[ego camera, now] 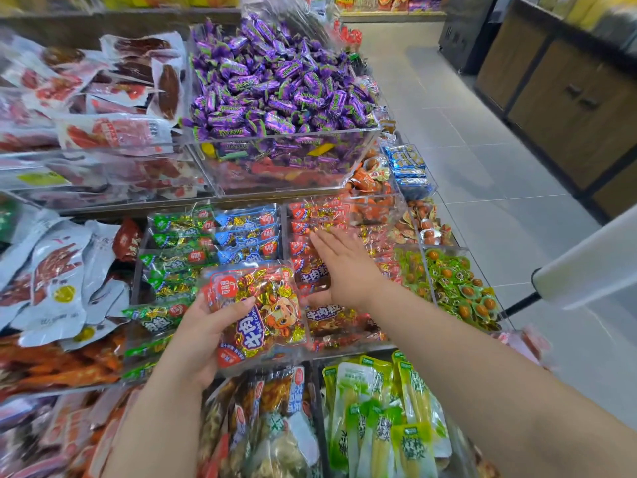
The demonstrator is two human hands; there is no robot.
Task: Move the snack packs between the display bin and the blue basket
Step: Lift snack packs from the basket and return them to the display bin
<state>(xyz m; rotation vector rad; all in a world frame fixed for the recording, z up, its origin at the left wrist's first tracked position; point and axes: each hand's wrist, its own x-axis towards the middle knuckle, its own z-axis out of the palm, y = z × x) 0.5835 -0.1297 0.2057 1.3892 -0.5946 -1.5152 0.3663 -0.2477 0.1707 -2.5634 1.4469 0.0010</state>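
Left hand (pixel 203 334), head view: closed around a red snack pack (pixel 256 310), thumb on top across its front, fingers underneath. The pack is held tilted above the front edge of the display, lifted clear of the packs below it.

Right hand (pixel 339 267): reaching forward into the red bin (pixel 344 334), palm down, fingers straight and lying close together over the stack of red packs (pixel 306 251). The thumb is tucked low against a pack at the near side. Whether it actually grips one, cannot tell; it looks like a flat press or the start of a scoop.

The bin is a clear-walled compartment, with more red packs lying in overlapping rows. To its left, compartments of green packs (pixel 172 257) and blue packs (pixel 248 236). Behind and higher, a clear tub of purple candies (pixel 275 84). In front, nearest the person, tall green pouches (pixel 382 408).

Blue basket: not in view anywhere in this picture. A white roll-like object (pixel 586 267) on a dark rod juts in at right; what it belongs to is unclear.

Progress, as a judgement: one pack is in hand and the bin holds many. With the basket hidden, the direction of transfer and the count already moved cannot be read. Seems mid-task, with plenty of packs left to handle.
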